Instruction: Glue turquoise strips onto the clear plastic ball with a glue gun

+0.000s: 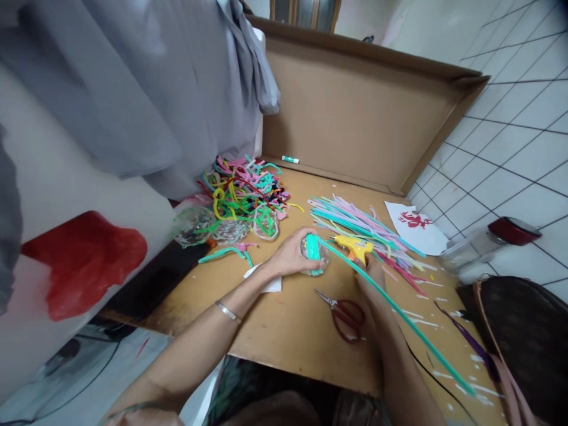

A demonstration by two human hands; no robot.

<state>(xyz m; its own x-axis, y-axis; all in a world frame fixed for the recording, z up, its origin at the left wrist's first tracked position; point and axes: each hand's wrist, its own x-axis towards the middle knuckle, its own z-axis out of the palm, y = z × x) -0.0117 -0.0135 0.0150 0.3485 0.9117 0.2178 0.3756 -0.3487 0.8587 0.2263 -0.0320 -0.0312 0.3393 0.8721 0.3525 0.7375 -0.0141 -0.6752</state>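
Note:
My left hand [295, 253] is wrapped round a small clear round container [323, 258] with a teal band of fuzzy stem across it. From that band a long teal pipe cleaner [397, 307] runs down to the right, over my right forearm. In my right hand [370, 273] is a yellow glue gun [354, 245], its nozzle pointing left, close beside the container. Red-handled scissors [348, 320] lie on the table below, between my forearms. A piece of white paper [271, 284] lies partly under my left wrist.
A tangled pile of coloured pipe cleaners [248, 186] is at the back left, straight ones [355, 220] behind the glue gun. A glue stick [290, 160] lies by the cardboard panel [346, 106]. At the right are a clear bottle [470, 248], a brown bag [523, 331] and a red-printed paper [432, 236].

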